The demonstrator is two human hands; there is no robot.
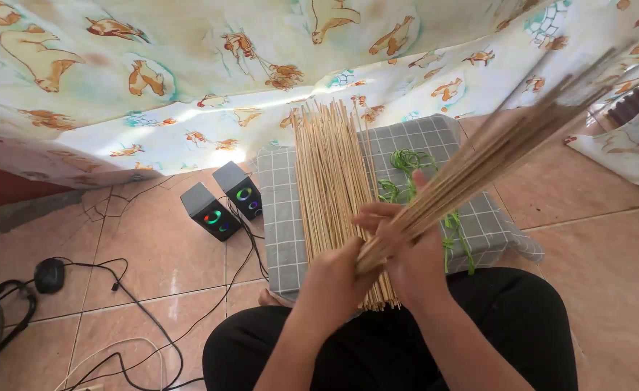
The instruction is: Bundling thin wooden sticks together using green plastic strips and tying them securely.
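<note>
Both my hands grip one bundle of thin bamboo sticks (493, 152) that slants up to the right, its far end blurred. My left hand (334, 279) wraps the bundle's lower end from the left. My right hand (406, 250) clasps it from the right, fingers curled over the sticks. Under my hands a larger pile of the same sticks (330, 174) lies lengthwise on a grey checked cushion (280, 210). Green string (406, 170) lies tangled on the cushion beside the pile and trails down past my right hand.
Two small black speakers (222, 203) with coloured lights stand on the tiled floor left of the cushion. Black cables (138, 308) and a black mouse (49, 275) lie at lower left. A printed cloth (189, 72) hangs behind. My legs in black trousers (377, 347) fill the bottom.
</note>
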